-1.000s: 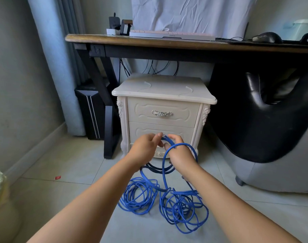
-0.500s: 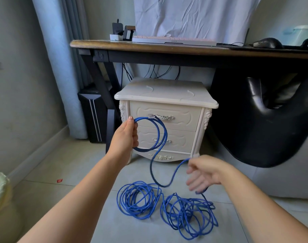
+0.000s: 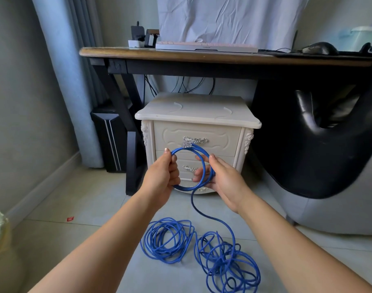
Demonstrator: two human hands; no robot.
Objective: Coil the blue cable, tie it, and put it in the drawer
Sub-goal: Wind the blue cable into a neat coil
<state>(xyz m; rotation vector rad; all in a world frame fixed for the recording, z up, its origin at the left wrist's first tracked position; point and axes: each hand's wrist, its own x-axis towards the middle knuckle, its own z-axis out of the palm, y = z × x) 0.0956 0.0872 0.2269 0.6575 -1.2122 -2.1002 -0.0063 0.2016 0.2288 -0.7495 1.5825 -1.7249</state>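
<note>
Grip of left hand [image 3: 161, 178] closed on blue cable [image 3: 186, 189] loop; right hand [image 3: 225, 180] likewise.

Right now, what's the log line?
blue cable: loop held, rest on floor; left hand: grips it; right hand: holds it; drawers: shut

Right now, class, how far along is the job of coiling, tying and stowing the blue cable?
Done: a small coil of the blue cable is formed, plug end on top. In hand: the left hand grips it and the right hand holds its other side. Left: most cable lies loose on the floor, no tie shows, and the nightstand drawers are shut.
</note>
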